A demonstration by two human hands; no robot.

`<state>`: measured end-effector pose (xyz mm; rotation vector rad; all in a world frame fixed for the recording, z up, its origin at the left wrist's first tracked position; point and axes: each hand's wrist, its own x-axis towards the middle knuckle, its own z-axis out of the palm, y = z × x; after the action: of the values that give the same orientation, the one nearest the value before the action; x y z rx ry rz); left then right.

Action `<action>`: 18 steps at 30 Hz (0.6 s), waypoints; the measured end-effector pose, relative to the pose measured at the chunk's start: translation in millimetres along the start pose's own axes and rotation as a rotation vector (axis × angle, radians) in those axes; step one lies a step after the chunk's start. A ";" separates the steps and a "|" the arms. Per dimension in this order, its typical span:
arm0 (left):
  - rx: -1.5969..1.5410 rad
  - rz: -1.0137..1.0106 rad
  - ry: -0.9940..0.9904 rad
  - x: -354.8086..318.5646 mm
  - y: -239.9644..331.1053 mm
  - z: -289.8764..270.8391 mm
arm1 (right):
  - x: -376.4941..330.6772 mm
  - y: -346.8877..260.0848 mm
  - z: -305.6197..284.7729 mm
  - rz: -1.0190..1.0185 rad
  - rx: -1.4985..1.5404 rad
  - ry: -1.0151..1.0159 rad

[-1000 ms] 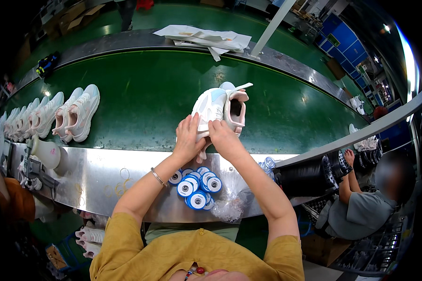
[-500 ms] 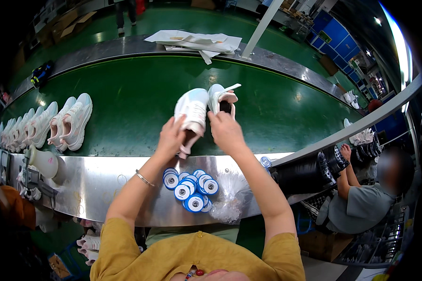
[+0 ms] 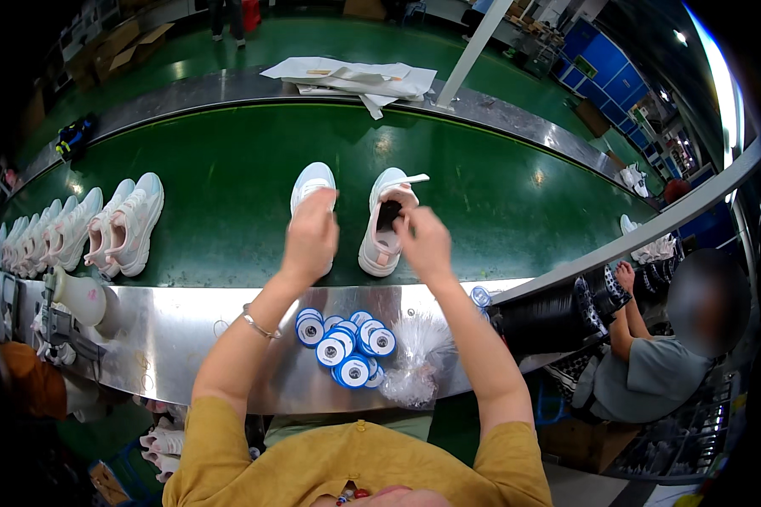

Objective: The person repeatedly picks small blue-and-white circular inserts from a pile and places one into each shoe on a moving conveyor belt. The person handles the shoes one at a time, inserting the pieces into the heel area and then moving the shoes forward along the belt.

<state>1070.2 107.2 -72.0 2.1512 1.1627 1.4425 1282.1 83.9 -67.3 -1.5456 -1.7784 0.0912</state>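
Observation:
Two white sneakers with pale pink and blue parts stand on the green belt in front of me, toes pointing away. My left hand (image 3: 313,235) is over the left sneaker (image 3: 314,179), hiding its heel and opening; its fingers are bent and partly hidden. At the right sneaker (image 3: 381,251), my right hand (image 3: 425,241) is at the right edge of the opening, fingers curled and pressed together. What lies between those fingertips is too small to make out. The tongue of this sneaker sticks out to the right, and its inside looks dark.
Blue-rimmed white discs (image 3: 347,345) are heaped on the metal ledge (image 3: 186,338) beside a clear plastic bag (image 3: 414,359). Several paired sneakers (image 3: 127,224) line the belt's left. White sheets (image 3: 355,78) lie on the far ledge. A person (image 3: 643,372) sits at the right, near a slanting metal bar (image 3: 634,232).
The left sneaker, tilted in my left hand before, now stands straight on the belt, farther left. The right sneaker has shifted slightly nearer and left. My right hand has moved to its opening's right edge.

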 end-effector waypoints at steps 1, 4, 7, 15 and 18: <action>-0.088 -0.038 -0.111 0.5 8.7 9.8 | 14.1 2.7 -6.1 0.049 -0.029 0.061; 0.148 -0.060 -0.246 -23.3 15.0 55.1 | 40.4 23.2 13.0 -0.004 -0.243 0.117; 0.128 -0.152 -0.337 -30.0 5.7 79.7 | 59.9 22.3 26.3 -0.024 -0.200 -0.067; 0.118 -0.095 -0.322 -32.0 -3.5 99.6 | 91.9 1.0 44.4 0.012 -0.147 -0.338; 0.068 -0.146 -0.322 -30.2 -9.6 92.9 | 92.1 0.2 50.6 0.001 -0.200 -0.435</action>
<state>1142.1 107.2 -139.0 2.1888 1.2297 0.9650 1255.5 185.2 -58.0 -1.7681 -2.1785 0.2754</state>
